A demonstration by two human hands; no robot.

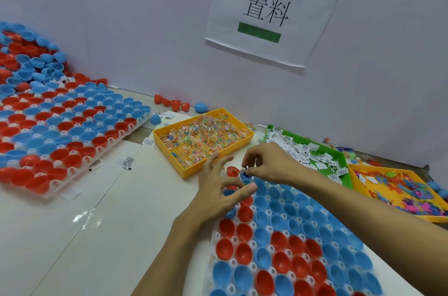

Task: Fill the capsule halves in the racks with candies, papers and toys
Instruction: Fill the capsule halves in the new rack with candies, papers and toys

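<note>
A glossy white tabletop (72, 235) carries two white plastic racks. The near rack (303, 247), packed with red and blue capsule halves, lies under both forearms; the far rack (72, 131), also filled with halves, sits well apart at the left, with a loose heap of halves (26, 53) behind it. Beyond the near rack stand three trays: a yellow tray of wrapped candies (203, 135), a green tray of white paper slips (312, 152) and, at the right, a yellow tray of small coloured toys (397, 189). The left hand (218, 189) hovers over the near rack's far corner, fingers spread and holding nothing. The right hand (269, 162), just beyond it, pinches a small dark item (245, 169) directly above a blue half (245, 175) at that corner; what the item is cannot be told.
</note>
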